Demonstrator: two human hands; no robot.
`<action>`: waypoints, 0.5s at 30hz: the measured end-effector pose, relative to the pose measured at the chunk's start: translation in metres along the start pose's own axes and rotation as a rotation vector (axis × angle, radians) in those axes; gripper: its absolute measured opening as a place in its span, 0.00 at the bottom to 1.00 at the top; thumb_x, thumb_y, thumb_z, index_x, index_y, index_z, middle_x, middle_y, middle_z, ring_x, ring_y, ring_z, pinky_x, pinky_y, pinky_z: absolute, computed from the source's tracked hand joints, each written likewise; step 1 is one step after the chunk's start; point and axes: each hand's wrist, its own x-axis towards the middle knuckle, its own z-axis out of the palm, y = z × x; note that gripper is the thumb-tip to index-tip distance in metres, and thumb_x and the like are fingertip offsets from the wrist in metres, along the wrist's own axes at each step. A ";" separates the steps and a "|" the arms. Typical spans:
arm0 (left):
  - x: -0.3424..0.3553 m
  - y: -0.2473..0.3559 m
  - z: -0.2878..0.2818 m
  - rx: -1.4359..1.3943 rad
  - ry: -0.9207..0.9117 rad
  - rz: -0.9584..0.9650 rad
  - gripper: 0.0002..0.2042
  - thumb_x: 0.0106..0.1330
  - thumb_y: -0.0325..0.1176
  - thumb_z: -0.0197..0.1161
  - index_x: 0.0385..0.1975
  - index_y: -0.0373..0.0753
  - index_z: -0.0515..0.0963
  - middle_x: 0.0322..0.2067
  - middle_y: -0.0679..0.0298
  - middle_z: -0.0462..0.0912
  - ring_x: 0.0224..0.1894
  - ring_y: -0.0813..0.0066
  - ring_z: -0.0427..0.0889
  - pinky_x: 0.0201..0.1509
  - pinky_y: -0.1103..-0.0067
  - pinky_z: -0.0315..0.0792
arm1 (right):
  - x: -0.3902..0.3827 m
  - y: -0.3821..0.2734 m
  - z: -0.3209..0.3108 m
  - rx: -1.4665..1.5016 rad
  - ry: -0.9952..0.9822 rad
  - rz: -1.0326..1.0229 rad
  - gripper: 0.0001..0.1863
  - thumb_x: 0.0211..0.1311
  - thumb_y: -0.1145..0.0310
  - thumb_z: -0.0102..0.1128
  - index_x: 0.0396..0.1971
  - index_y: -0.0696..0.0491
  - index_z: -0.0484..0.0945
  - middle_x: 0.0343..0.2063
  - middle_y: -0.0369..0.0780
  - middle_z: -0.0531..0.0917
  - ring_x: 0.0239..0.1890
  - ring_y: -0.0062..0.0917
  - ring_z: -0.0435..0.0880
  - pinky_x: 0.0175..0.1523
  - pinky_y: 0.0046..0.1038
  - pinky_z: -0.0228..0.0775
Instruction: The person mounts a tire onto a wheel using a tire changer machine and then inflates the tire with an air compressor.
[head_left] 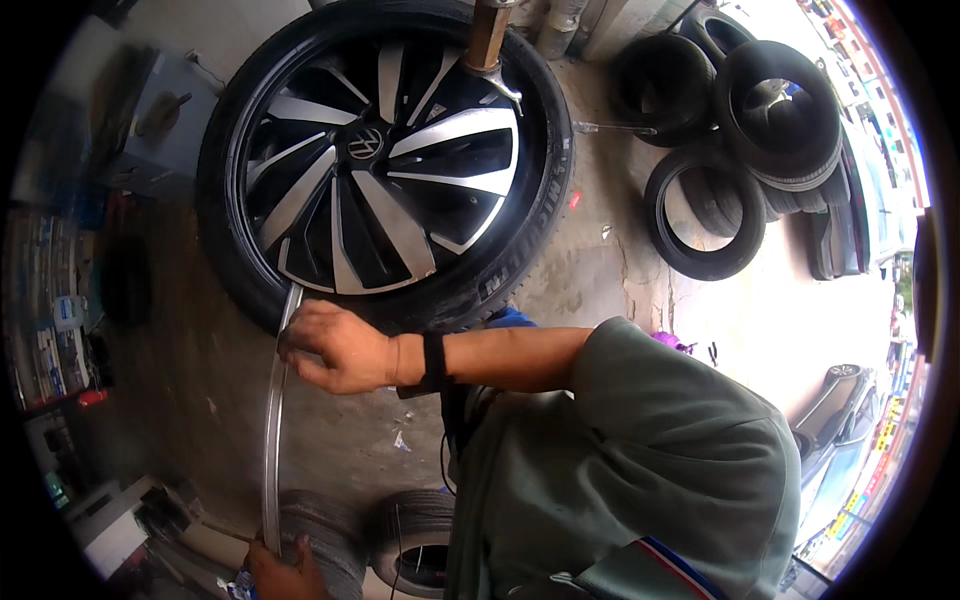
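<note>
A large black tyre [540, 215] lies around an alloy wheel [385, 200] with silver and black spokes. A long metal tyre lever [272, 440] runs from the wheel's near rim down to the lower edge. My right hand [335, 347], with a black band on the wrist, is closed round the lever's upper part, just below the rim. Lower down, my left hand [285, 575] grips the lever's other end; part of this hand is cut off. The lever's tip goes in between the tyre and the rim. At the far right of the rim rests a metal mounting head [492, 82] on a post.
Several loose tyres [780, 110] are piled at the back right, with one tyre [705, 215] in front of them. More tyres [325, 530] stand near the lower edge. A grey cabinet [165, 125] is at the left. A parked car [840, 420] shows at the right.
</note>
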 end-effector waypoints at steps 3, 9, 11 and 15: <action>-0.008 0.028 0.024 -0.043 -0.107 -0.277 0.16 0.68 0.39 0.60 0.30 0.28 0.77 0.26 0.46 0.81 0.32 0.48 0.82 0.39 0.59 0.73 | 0.011 0.021 -0.114 -0.218 0.148 0.125 0.06 0.57 0.73 0.59 0.34 0.57 0.81 0.32 0.45 0.83 0.41 0.41 0.80 0.49 0.37 0.73; -0.025 -0.004 0.108 0.041 -0.251 -0.426 0.10 0.53 0.32 0.65 0.26 0.28 0.81 0.26 0.40 0.82 0.33 0.40 0.83 0.37 0.55 0.75 | 0.017 0.127 -0.337 -1.202 0.419 0.553 0.23 0.69 0.55 0.48 0.46 0.61 0.76 0.43 0.56 0.82 0.51 0.49 0.78 0.59 0.43 0.67; -0.012 0.006 0.109 -0.114 -0.239 -0.443 0.10 0.50 0.31 0.66 0.27 0.30 0.81 0.27 0.42 0.82 0.33 0.40 0.82 0.37 0.57 0.75 | 0.004 0.166 -0.374 -1.281 0.445 0.685 0.27 0.71 0.51 0.44 0.47 0.62 0.75 0.46 0.58 0.81 0.54 0.51 0.78 0.61 0.43 0.67; -0.012 0.014 0.131 -0.160 -0.154 -0.342 0.09 0.50 0.30 0.66 0.28 0.32 0.80 0.25 0.44 0.82 0.32 0.40 0.82 0.35 0.56 0.74 | 0.009 0.182 -0.370 -1.075 0.485 1.124 0.38 0.72 0.41 0.33 0.50 0.65 0.73 0.45 0.63 0.81 0.51 0.57 0.81 0.59 0.49 0.70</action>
